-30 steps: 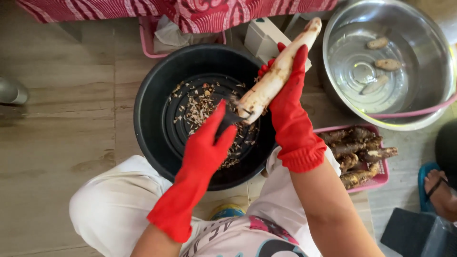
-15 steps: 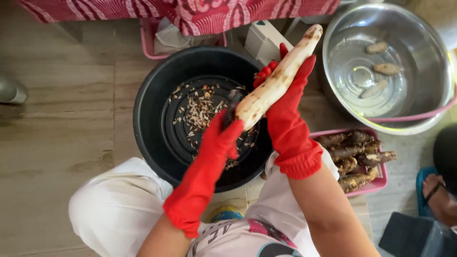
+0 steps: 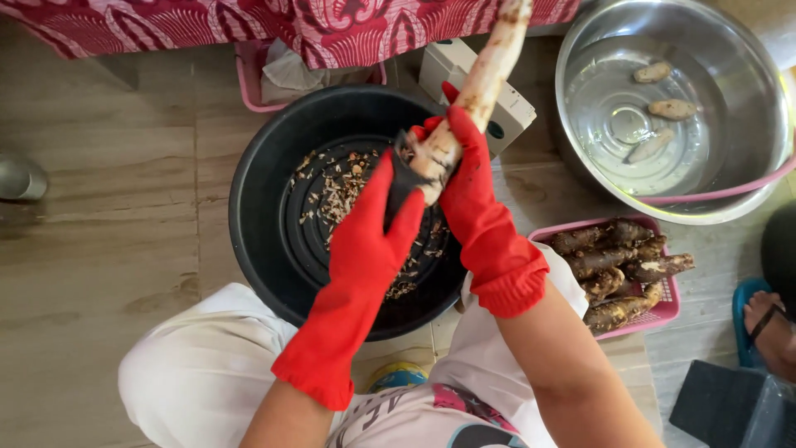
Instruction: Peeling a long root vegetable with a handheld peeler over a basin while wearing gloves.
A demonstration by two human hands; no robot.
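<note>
Seen from my head camera, my right hand (image 3: 466, 178), in a red rubber glove, wraps its fingers firmly around the lower part of a long pale root (image 3: 477, 87), holding it tilted so that its far end points toward one o'clock, up past the patterned red cloth (image 3: 332, 25) at twelve. My left hand (image 3: 373, 228), gloved the same, closes on a small dark peeling tool (image 3: 404, 174) pressed against the root's near end, just where the skin is still brown. Both hands work directly above a black tub (image 3: 265, 216) at the centre of the frame, its ridged bottom scattered with brown peelings (image 3: 336, 187). At two o'clock sits a wide steel basin (image 3: 730, 108) holding water and a few small peeled pieces (image 3: 672, 108). At four o'clock a pink basket (image 3: 655, 315) is filled with unpeeled, dirt-brown roots (image 3: 618, 261), touching one another in a heap. A white box (image 3: 452, 62) lies behind the tub near twelve, partly hidden by the root. At the far right edge, near four o'clock, another person's foot (image 3: 767, 328) in a blue sandal rests on the tiled floor (image 3: 108, 191).
</note>
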